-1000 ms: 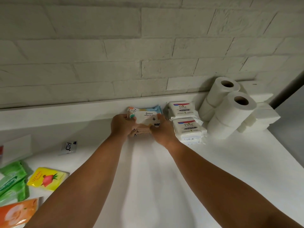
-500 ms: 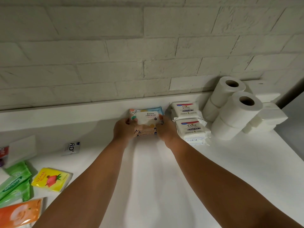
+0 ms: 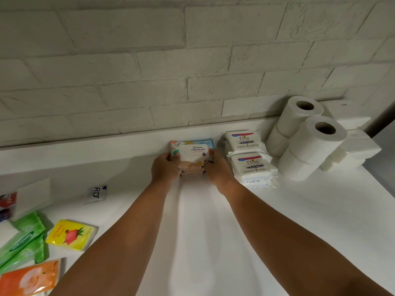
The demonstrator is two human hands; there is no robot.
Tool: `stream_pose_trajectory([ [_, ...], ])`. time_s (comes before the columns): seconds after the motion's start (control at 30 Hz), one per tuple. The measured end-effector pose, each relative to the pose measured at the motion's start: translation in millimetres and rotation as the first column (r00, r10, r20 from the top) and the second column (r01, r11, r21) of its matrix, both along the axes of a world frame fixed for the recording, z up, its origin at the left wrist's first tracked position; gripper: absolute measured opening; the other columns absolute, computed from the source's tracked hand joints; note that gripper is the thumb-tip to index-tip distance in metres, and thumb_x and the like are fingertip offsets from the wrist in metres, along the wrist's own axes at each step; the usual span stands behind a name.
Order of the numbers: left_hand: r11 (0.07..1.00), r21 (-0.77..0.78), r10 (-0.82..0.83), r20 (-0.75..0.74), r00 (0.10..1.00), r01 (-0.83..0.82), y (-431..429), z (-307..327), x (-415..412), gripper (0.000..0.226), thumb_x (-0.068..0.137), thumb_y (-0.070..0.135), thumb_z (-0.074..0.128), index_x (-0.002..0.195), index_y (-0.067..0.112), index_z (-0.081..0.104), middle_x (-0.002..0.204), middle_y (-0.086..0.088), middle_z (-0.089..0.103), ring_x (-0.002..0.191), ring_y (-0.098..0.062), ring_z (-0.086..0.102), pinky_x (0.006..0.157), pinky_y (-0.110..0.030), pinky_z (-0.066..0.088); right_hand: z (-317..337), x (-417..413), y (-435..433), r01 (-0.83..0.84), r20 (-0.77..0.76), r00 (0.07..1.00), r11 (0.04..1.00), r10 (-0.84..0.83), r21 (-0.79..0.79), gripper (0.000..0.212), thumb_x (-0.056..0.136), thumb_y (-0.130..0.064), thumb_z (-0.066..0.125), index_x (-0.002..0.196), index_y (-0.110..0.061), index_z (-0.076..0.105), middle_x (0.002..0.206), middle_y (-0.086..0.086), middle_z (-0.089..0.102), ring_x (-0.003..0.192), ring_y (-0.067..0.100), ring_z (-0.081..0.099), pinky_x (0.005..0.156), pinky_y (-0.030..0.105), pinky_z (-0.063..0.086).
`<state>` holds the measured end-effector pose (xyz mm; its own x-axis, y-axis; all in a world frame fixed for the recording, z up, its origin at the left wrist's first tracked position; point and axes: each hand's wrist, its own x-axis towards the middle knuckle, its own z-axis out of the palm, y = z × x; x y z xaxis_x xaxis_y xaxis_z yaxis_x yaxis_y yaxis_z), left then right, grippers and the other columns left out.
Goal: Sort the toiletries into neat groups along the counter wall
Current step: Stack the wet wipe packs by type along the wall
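Both the left grip [image 3: 164, 170] and right grip [image 3: 218, 170] still clasp the wipes stack [image 3: 192, 153], barely shifted along the back edge of the desk [image 3: 203, 231] beside the Dove packs [image 3: 249, 165], so this group looks nearly squared.

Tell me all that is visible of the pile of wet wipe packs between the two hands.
The pile of wet wipe packs is a few soft, plastic-wrapped packs stacked flat on the counter, back edge at the wall ledge. The top pack shows peach, teal, yellow and blue shapes and a white label flap reading cleaning wet wipes. The left hand grips its left side, the right hand its right side. The Dove packs lie to its right.
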<state>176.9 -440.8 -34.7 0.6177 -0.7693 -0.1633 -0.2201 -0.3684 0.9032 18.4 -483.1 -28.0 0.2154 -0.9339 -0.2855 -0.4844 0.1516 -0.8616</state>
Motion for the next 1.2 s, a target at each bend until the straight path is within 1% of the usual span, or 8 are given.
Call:
stream_pose_trajectory([
  [0.13, 1.000, 0.002, 0.002, 0.038, 0.999, -0.002, 1, 1, -3, 0.029, 0.097, 0.037, 0.056, 0.094, 0.013, 0.071, 0.083, -0.005, 0.068, 0.081, -0.028, 0.066, 0.068, -0.034, 0.051, 4, -1, 3, -0.035, -0.023, 0.999, 0.999, 0.034, -0.038, 0.044, 0.091, -0.020, 0.047, 0.129, -0.043, 0.043, 0.121, -0.009, 0.064, 0.105, 0.016, 0.064, 0.088, 0.042, 0.058],
  [0.23, 1.000, 0.017, -0.004, 0.054, 0.999, 0.003, 4, 7, -6, 0.030, 0.098, 0.039, 0.054, 0.094, 0.013, 0.070, 0.086, -0.005, 0.068, 0.085, -0.029, 0.066, 0.068, -0.032, 0.048, -8, -1, -7, -0.055, -0.097, 0.994, 0.993, 0.045, -0.101, 0.062, 0.077, -0.024, 0.051, 0.134, -0.044, 0.038, 0.137, -0.004, 0.053, 0.115, 0.021, 0.059, 0.094, 0.046, 0.054],
  [0.3, 1.000, 0.019, -0.007, 0.037, 0.999, 0.006, 7, 10, -5, 0.030, 0.098, 0.041, 0.053, 0.093, 0.016, 0.068, 0.088, -0.003, 0.068, 0.089, -0.030, 0.067, 0.075, -0.037, 0.053, 9, 2, 0, -0.084, -0.208, 0.977, 0.983, 0.049, -0.163, 0.075, 0.072, -0.030, 0.050, 0.144, -0.039, 0.029, 0.155, 0.001, 0.032, 0.134, 0.029, 0.044, 0.105, 0.052, 0.045],
  [0.43, 0.999, 0.046, -0.028, 0.048, 0.998, 0.026, 25, 26, -2, 0.053, 0.094, 0.045, 0.056, 0.137, 0.014, 0.054, 0.135, -0.006, 0.059, 0.119, -0.027, 0.059, 0.101, -0.039, 0.049, 56, 10, 25, -0.162, -0.356, 0.932, 0.952, 0.062, -0.258, 0.073, 0.090, -0.029, 0.052, 0.154, -0.022, 0.018, 0.164, 0.008, 0.008, 0.151, 0.029, 0.005, 0.121, 0.049, 0.017],
  [0.57, 0.998, 0.017, -0.059, 0.080, 0.995, 0.057, 61, 49, 8, 0.044, 0.095, 0.037, 0.057, 0.136, 0.020, 0.055, 0.140, 0.002, 0.056, 0.127, -0.017, 0.054, 0.099, -0.025, 0.040, 72, 28, 57, -0.170, -0.275, 0.959, 0.912, 0.066, -0.372, 0.059, 0.090, -0.024, 0.058, 0.145, -0.017, 0.041, 0.159, 0.012, 0.028, 0.148, 0.030, 0.020, 0.119, 0.040, 0.017],
  [0.73, 0.994, -0.025, -0.103, 0.160, 0.982, 0.108, 124, 60, 35, 0.039, 0.093, 0.032, 0.064, 0.131, 0.022, 0.060, 0.135, 0.009, 0.060, 0.119, -0.016, 0.059, 0.102, -0.030, 0.046, 79, 55, 123, -0.163, -0.124, 0.985, 0.875, 0.119, -0.456, 0.037, 0.087, -0.015, 0.063, 0.124, -0.010, 0.061, 0.125, 0.010, 0.062, 0.117, 0.026, 0.057, 0.101, 0.034, 0.044],
  [0.9, 0.983, -0.099, -0.126, 0.238, 0.963, 0.153, 200, 67, 70, 0.034, 0.093, 0.024, 0.066, 0.127, 0.019, 0.063, 0.129, 0.009, 0.063, 0.112, -0.012, 0.059, 0.097, -0.027, 0.047, 72, 87, 189, -0.175, -0.059, 0.985, 0.903, 0.165, -0.392, 0.035, 0.092, -0.018, 0.062, 0.127, -0.015, 0.060, 0.131, -0.001, 0.061, 0.123, 0.013, 0.053, 0.098, 0.014, 0.033],
  [1.2, 0.982, -0.052, -0.148, 0.366, 0.919, 0.179, 293, 58, 156, 0.031, 0.093, 0.018, 0.064, 0.124, 0.021, 0.065, 0.120, 0.004, 0.065, 0.114, -0.013, 0.056, 0.095, -0.027, 0.043, 46, 159, 273, -0.273, -0.117, 0.962, 0.881, 0.247, -0.386, 0.037, 0.093, -0.018, 0.061, 0.130, -0.016, 0.059, 0.134, 0.000, 0.059, 0.126, 0.016, 0.052, 0.109, 0.024, 0.036],
])
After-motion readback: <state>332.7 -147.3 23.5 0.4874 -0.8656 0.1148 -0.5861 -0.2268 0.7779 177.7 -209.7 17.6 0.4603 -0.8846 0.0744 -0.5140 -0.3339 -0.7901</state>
